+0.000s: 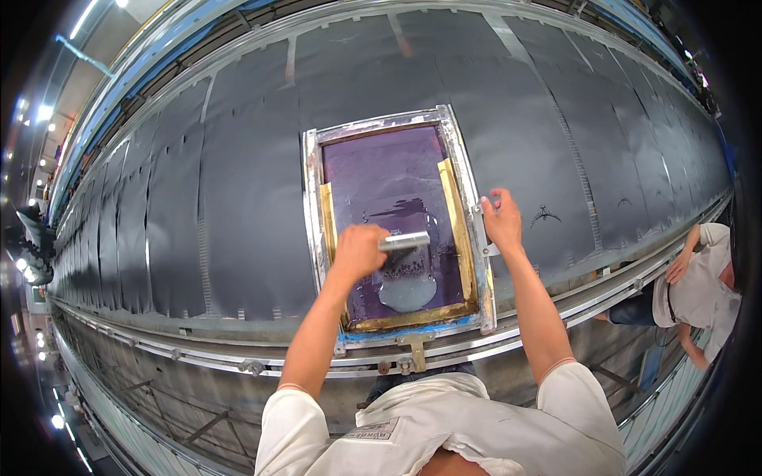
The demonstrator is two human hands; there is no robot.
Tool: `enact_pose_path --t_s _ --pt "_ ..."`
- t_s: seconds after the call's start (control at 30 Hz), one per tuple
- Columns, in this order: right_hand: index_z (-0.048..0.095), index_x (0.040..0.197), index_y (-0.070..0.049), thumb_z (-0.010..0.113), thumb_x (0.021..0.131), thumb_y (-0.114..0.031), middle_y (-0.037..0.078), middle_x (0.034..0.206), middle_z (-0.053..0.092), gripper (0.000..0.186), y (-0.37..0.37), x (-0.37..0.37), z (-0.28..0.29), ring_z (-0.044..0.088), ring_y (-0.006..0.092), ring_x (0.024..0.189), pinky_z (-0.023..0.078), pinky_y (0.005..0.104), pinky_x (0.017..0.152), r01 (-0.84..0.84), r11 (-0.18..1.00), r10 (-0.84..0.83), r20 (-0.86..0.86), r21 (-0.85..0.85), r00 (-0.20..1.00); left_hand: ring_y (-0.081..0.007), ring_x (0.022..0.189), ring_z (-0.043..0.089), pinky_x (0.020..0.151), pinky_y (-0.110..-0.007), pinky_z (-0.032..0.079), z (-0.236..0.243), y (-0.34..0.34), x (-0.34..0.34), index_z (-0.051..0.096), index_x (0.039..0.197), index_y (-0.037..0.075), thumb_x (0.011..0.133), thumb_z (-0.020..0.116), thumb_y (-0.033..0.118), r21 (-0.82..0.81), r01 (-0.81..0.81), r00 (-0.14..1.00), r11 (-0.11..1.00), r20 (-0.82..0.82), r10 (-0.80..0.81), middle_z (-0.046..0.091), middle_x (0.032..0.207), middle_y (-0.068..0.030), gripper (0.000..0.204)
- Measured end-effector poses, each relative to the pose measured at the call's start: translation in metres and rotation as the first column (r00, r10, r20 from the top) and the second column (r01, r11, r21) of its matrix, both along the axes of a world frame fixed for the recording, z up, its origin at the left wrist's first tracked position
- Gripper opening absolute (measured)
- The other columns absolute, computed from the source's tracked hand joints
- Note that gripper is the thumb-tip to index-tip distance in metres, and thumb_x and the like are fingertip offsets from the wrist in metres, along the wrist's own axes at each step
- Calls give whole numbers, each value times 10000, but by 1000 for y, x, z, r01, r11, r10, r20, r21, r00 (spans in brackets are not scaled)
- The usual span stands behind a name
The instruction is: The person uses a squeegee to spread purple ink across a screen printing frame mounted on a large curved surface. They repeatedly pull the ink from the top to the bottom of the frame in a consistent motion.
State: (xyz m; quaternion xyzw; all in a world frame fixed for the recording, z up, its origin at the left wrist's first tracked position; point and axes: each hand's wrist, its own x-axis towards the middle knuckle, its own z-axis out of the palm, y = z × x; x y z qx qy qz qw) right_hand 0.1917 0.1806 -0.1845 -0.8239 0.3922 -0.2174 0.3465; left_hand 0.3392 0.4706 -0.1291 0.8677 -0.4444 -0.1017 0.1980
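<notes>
A screen-printing frame (468,293) with purple mesh and tape along its inner edges lies on the long printing table. My left hand (361,254) grips a metal squeegee (409,239) over the mesh, above a wet patch with pale grey ink (405,295) at its lower end. At the frame's right rail, beside a small metal fitting, my right hand (500,218) has its fingers loosely bent and apart, with nothing visible held in them; whether it touches the rail is unclear.
The table (246,190) carries dark sheets, some with small printed black marks at right. A metal rail (206,351) runs along its near edge, with a bracket under the frame. Another person (690,293) in a light shirt stands at the right edge of my view.
</notes>
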Motion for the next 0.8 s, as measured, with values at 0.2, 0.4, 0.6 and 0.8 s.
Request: enact_pose_path --t_s 0.2,0.4,0.6,0.8 --pt "688 1042 -71 703 970 -316 149 683 661 256 -1 0 -14 616 283 620 484 420 653 -16 965 22 -19 261 1000 -334 813 690 773 -471 527 -3 -23 30 773 886 135 725 745 80 -68 -19 1000 998 -26 17 741 888 -101 173" --pt "695 988 -58 711 971 -294 87 649 625 237 -11 5 39 542 200 579 452 404 597 -20 981 34 -69 193 997 -241 899 596 784 -399 439 -19 45 -116 720 1114 129 568 745 9 -203 20 977 979 213 24 700 1122 -19 559" --pt "695 991 -39 701 977 -271 48 643 596 232 -10 -5 -6 511 156 589 419 390 562 -62 911 30 83 408 996 -222 914 603 839 -386 438 -2 45 -149 713 1085 129 601 745 15 -217 -136 961 967 207 182 702 1091 4 498" --pt "696 1018 -43 696 973 -268 132 785 688 230 -5 -12 -62 641 210 672 489 386 657 -131 969 61 311 211 949 -213 889 614 828 -376 445 12 48 -192 726 1029 140 625 768 23 -68 -140 945 988 288 154 722 1038 24 423"
